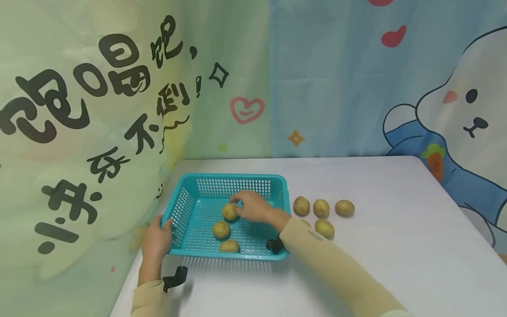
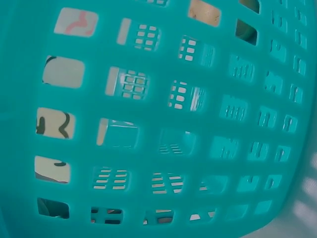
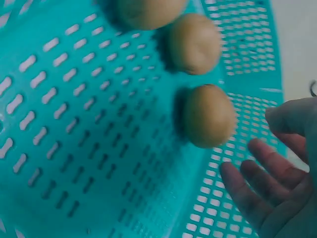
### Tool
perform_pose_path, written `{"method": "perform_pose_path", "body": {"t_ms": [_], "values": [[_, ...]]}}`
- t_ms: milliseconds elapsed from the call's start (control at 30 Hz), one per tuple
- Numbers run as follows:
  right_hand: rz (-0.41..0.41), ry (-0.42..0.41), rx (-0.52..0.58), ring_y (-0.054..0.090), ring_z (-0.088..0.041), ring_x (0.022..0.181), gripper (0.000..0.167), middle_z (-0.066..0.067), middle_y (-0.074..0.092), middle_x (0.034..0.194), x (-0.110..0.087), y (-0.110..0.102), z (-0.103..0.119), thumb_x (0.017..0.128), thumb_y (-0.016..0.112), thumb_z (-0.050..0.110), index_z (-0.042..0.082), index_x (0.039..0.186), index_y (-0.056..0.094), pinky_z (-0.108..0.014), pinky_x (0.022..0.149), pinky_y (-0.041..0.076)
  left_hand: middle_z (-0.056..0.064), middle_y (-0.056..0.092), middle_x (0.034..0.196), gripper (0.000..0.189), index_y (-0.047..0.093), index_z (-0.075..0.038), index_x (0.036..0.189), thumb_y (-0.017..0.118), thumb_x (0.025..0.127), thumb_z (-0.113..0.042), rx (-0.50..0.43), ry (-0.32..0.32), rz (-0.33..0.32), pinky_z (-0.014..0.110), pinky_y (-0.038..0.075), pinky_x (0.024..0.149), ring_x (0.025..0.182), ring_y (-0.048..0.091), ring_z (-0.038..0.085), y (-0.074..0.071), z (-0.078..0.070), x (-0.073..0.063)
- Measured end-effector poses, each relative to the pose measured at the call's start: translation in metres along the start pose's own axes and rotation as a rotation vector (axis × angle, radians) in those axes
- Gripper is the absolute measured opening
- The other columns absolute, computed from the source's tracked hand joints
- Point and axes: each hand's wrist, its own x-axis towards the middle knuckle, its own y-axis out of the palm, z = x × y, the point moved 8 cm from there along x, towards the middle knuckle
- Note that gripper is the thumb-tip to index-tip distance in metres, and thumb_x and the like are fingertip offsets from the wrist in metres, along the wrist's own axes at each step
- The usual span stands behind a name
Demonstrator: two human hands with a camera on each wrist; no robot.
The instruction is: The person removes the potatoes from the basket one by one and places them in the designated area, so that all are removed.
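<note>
A turquoise plastic basket (image 1: pixel 253 256) with perforated sides sits on the table. My left hand (image 1: pixel 156 240) grips its left rim; in the left wrist view only the basket's holed wall (image 2: pixel 163 114) fills the picture, with the hand out of sight. Over the inside of the basket is my right hand (image 1: pixel 253 207), close to a potato (image 1: pixel 229 212). In the right wrist view that hand (image 3: pixel 277 178) has its fingers spread apart, with a gap between them and the nearest potato (image 3: pixel 210 116). Two more potatoes, one mid-floor (image 1: pixel 221 230) and one by the front wall (image 1: pixel 229 246), lie in the basket.
Right of the basket several potatoes (image 1: pixel 321 208) lie on the white table (image 1: pixel 396 246), one partly hidden behind the right sleeve (image 1: pixel 317 246). A printed curtain (image 1: pixel 328 88) hangs behind and along the left side. Black camera mounts are on both wrists.
</note>
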Motion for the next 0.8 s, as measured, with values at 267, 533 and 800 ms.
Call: {"method": "perform_pose_path", "body": {"t_ms": [267, 533, 800], "values": [[0.15, -0.062, -0.092, 0.029, -0.033, 0.143, 0.07, -0.015, 0.02, 0.161, 0.001, 0.026, 0.007, 0.09, 0.07, 0.019, 0.016, 0.151, 0.036, -0.048, 0.109, 0.034, 0.031, 0.054, 0.126, 0.049, 0.038, 0.004, 0.143, 0.039, 0.106, -0.027, -0.006, -0.033, 0.016, 0.052, 0.046, 0.076, 0.101, 0.057, 0.041, 0.005, 0.008, -0.004], [0.262, -0.092, -0.07, 0.028, -0.03, 0.144, 0.067, -0.011, 0.021, 0.161, -0.003, 0.041, 0.005, 0.091, 0.069, 0.014, 0.016, 0.151, 0.038, -0.045, 0.111, 0.031, 0.031, 0.055, 0.124, 0.05, 0.038, 0.004, 0.144, 0.04, 0.105, -0.029, 0.002, -0.037, 0.01, 0.051, 0.047, 0.073, 0.099, 0.058, 0.041, 0.005, 0.008, -0.004], [0.19, -0.046, -0.036, 0.05, -0.026, 0.123, 0.062, -0.012, 0.036, 0.147, -0.002, 0.035, -0.002, 0.089, 0.071, 0.012, 0.015, 0.146, 0.047, -0.038, 0.095, 0.046, 0.03, 0.056, 0.122, 0.049, 0.039, 0.005, 0.143, 0.04, 0.105, -0.028, 0.01, -0.027, 0.007, 0.051, 0.048, 0.074, 0.097, 0.058, 0.04, 0.005, 0.003, -0.001]]}}
